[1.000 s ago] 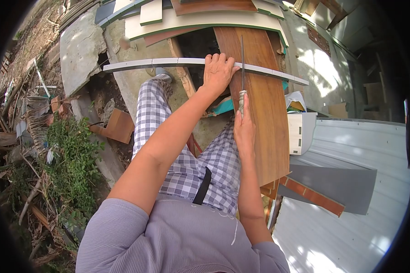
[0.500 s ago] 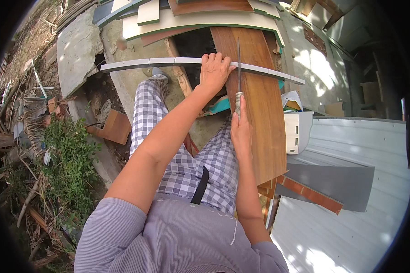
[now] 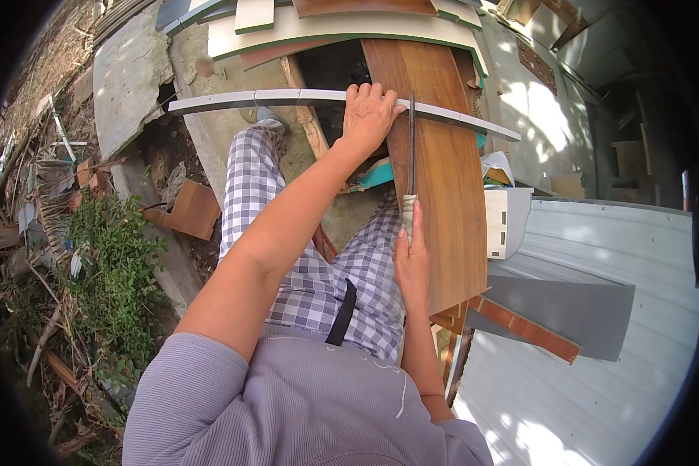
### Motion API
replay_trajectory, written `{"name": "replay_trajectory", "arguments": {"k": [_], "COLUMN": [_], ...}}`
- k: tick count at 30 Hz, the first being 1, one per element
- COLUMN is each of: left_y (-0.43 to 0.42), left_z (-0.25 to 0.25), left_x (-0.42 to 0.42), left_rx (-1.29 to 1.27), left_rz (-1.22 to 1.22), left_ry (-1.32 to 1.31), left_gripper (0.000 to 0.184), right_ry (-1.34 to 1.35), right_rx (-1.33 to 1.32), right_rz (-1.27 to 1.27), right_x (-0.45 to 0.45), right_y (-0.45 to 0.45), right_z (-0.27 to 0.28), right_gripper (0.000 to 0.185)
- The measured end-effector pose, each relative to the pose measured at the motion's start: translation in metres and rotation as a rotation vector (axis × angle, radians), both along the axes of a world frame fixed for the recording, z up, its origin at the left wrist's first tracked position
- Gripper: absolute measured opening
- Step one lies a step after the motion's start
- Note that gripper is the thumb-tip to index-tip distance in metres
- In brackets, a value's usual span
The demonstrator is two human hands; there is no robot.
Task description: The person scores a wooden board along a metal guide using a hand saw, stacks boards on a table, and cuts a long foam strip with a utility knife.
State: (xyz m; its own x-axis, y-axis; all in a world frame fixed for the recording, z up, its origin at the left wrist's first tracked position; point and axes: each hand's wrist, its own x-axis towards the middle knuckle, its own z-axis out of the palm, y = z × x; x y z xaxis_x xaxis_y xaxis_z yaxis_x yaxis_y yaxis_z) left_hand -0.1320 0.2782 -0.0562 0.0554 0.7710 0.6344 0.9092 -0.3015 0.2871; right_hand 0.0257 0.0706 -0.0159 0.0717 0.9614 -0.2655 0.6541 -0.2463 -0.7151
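A long white strip [image 3: 303,96] with a dark side edge and several cross lines lies across a brown wooden board [image 3: 450,202]. My left hand [image 3: 369,116] grips the strip from above, its fingers over the far edge, near the board's left side. In my right hand [image 3: 413,252] is the wrapped, light handle of a thin saw [image 3: 412,151]. Its dark blade points away from me and rests against the strip, just right of my left hand. The blade's tip reaches only slightly beyond the strip.
Stacked pale boards [image 3: 349,36] lie across the far side. A white slotted box [image 3: 506,224] stands right of the brown board, near a grey panel [image 3: 590,314] on corrugated metal sheets [image 3: 598,248]. Green plants [image 3: 109,295] and a broken concrete slab [image 3: 132,85] are at the left.
My right hand has pulled the saw back toward me, so less of the blade extends beyond the strip. My left hand still holds the strip in about the same place.
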Motion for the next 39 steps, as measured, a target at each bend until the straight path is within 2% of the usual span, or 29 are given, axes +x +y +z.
{"name": "replay_trajectory", "arguments": {"k": [5, 7, 9, 10, 13, 15, 19, 24, 25, 27, 31, 33, 34, 36, 39], "left_y": [0.007, 0.007, 0.006, 0.005, 0.004, 0.005, 0.002, 0.002, 0.001, 0.002, 0.002, 0.001, 0.002, 0.003, 0.001], "left_z": [-0.001, -0.001, -0.001, -0.001, -0.001, 0.0, -0.001, 0.003, 0.004, 0.003, 0.001, -0.002, -0.002, -0.001, 0.001], "left_x": [0.001, 0.002, 0.001, 0.001, 0.002, 0.001, 0.001, 0.002, 0.002, 0.003, 0.001, 0.001, 0.0, 0.002, 0.001], "left_rx": [-0.005, -0.026, -0.03, -0.025, -0.033, -0.03, -0.02, -0.025, -0.053, -0.046, -0.032, -0.021, -0.003, 0.025, -0.006], "left_rz": [0.051, 0.049, 0.047, 0.046, 0.048, 0.044, 0.031, 0.049, 0.046, 0.05, 0.039, 0.026, 0.028, 0.029, 0.03], "left_ry": [0.001, 0.0, -0.002, -0.004, -0.007, -0.003, 0.001, 0.007, 0.0, -0.01, -0.019, -0.013, -0.009, -0.004, -0.005], "left_gripper": [0.024, 0.025, 0.024, 0.024, 0.024, 0.024, 0.024, 0.024, 0.024, 0.024, 0.024, 0.024, 0.024, 0.024, 0.024], "right_ry": [0.112, 0.156, 0.174, 0.175, 0.149, -0.057, -0.101, -0.091, -0.089, -0.128, -0.146, -0.216, -0.221, -0.175, -0.159], "right_rx": [0.05, 0.05, -0.213, -0.217, -0.179, 0.269, 0.16, 0.357, 0.356, 0.119, 0.174, 0.289, 0.289, 0.089, 0.225], "right_rz": [-0.009, -0.021, -0.086, -0.091, -0.079, 0.061, 0.064, 0.121, 0.132, 0.076, 0.062, 0.071, 0.063, 0.039, 0.076], "right_x": [0.001, -0.003, -0.003, -0.002, 0.0, -0.003, -0.012, -0.029, -0.031, -0.027, -0.011, -0.011, -0.011, -0.014, -0.025], "right_y": [0.01, 0.015, 0.015, 0.014, 0.014, 0.018, 0.063, 0.119, 0.116, 0.096, 0.024, 0.004, 0.006, 0.023, 0.08], "right_z": [-0.018, -0.008, 0.008, 0.009, 0.005, -0.002, 0.005, -0.003, 0.0, 0.011, -0.009, -0.01, -0.007, 0.002, 0.002], "right_gripper": [0.059, 0.059, 0.058, 0.058, 0.058, 0.056, 0.055, 0.055, 0.055, 0.055, 0.055, 0.056, 0.056, 0.056, 0.056]}}
